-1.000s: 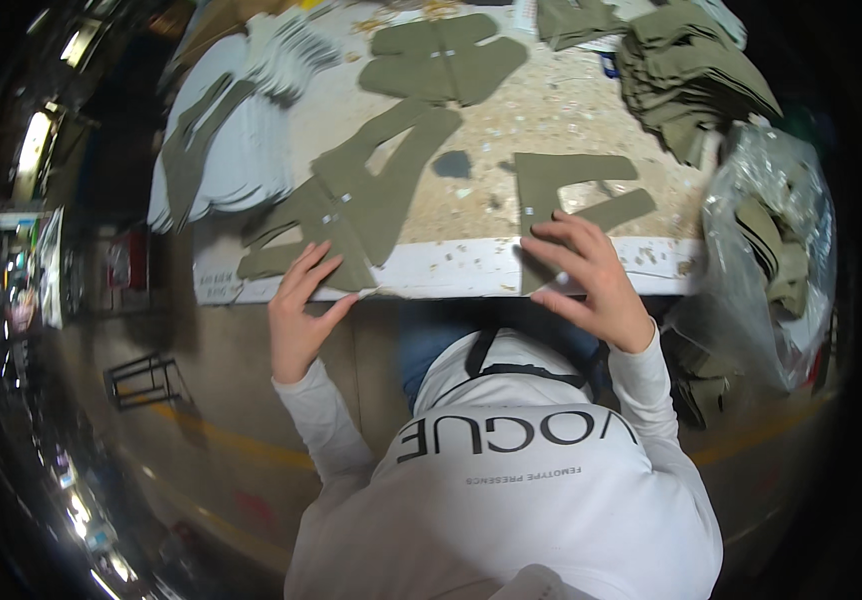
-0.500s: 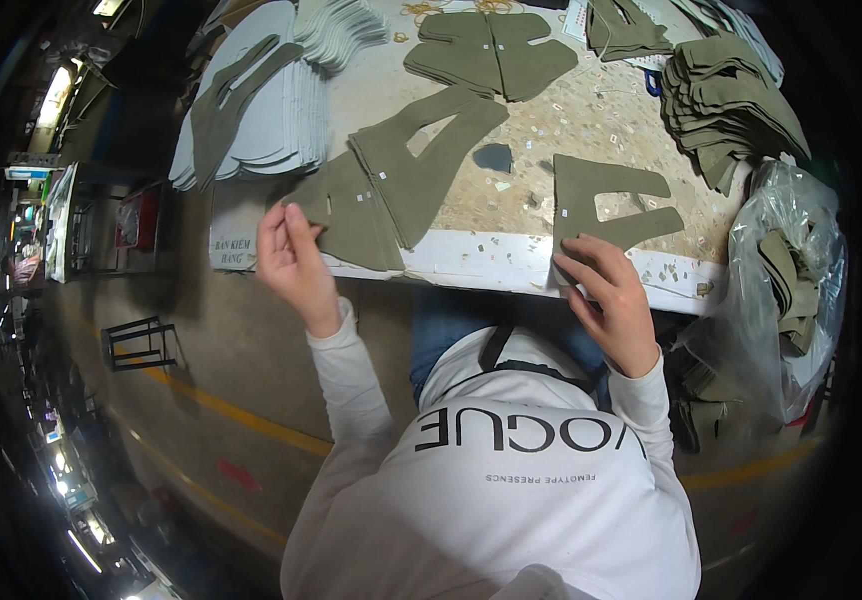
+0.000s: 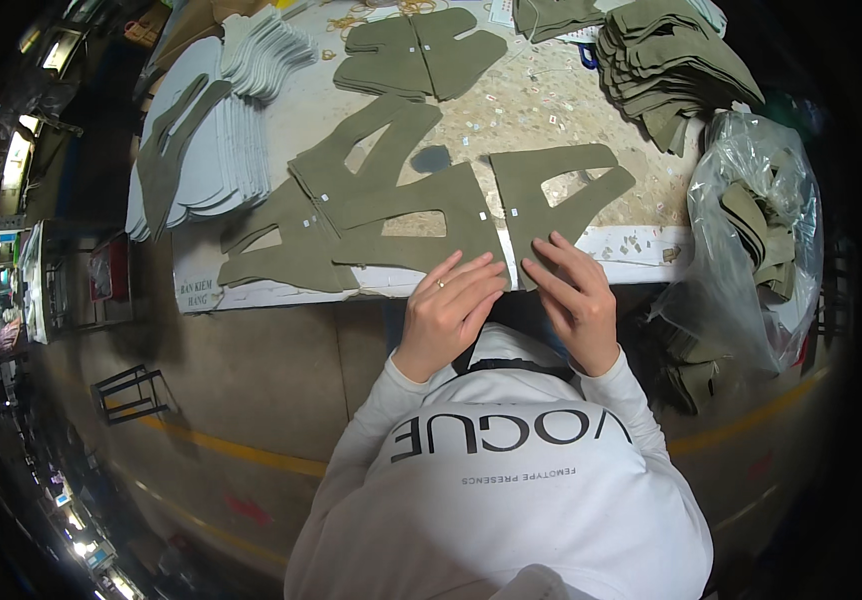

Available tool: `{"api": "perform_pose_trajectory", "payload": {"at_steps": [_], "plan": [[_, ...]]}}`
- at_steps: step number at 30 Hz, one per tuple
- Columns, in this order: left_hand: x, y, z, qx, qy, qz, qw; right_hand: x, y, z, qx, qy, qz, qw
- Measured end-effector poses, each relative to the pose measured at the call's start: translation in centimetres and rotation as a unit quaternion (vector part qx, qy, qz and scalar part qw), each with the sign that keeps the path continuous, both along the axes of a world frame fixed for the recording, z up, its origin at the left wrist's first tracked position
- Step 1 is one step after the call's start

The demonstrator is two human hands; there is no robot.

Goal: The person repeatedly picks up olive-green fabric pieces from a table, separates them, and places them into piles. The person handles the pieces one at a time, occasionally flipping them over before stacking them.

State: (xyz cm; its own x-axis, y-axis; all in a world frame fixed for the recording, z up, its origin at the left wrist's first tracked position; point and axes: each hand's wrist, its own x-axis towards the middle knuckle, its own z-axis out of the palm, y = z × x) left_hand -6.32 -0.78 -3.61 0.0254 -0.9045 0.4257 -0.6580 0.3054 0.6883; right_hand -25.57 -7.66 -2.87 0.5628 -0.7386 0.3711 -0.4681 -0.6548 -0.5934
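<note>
Near the front edge of the table, my left hand (image 3: 454, 310) lies with outstretched fingers on the lower corner of an olive-green fabric piece (image 3: 456, 200) with a cutout. Just right of it, my right hand (image 3: 573, 300) rests its spread fingers on a second olive piece (image 3: 523, 195). A narrow gap parts the straight edges of these two pieces, and each carries a small white sticker. The left piece partly overlaps another pair of olive pieces (image 3: 296, 215) lying edge to edge. Neither hand grips anything.
Pale grey cut pieces (image 3: 241, 150) are stacked at the left, with an olive piece (image 3: 166, 160) on top. Folded olive pieces (image 3: 671, 70) pile up at the far right, above a clear plastic bag (image 3: 751, 220). Another olive stack (image 3: 416, 55) and a dark scrap (image 3: 431, 158) lie farther back.
My left hand has moved right from the left-hand pieces and laid an olive piece beside the right one. My right hand stays on its piece. The whole view has shifted slightly.
</note>
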Motion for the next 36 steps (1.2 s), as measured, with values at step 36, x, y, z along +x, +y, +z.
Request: {"api": "perform_pose_trajectory", "payload": {"at_steps": [36], "plan": [[16.5,-12.3,9.3,-0.027,-0.111,0.275,0.955,6.3,-18.7,6.5,-0.063,-0.104,0.032,0.992]]}}
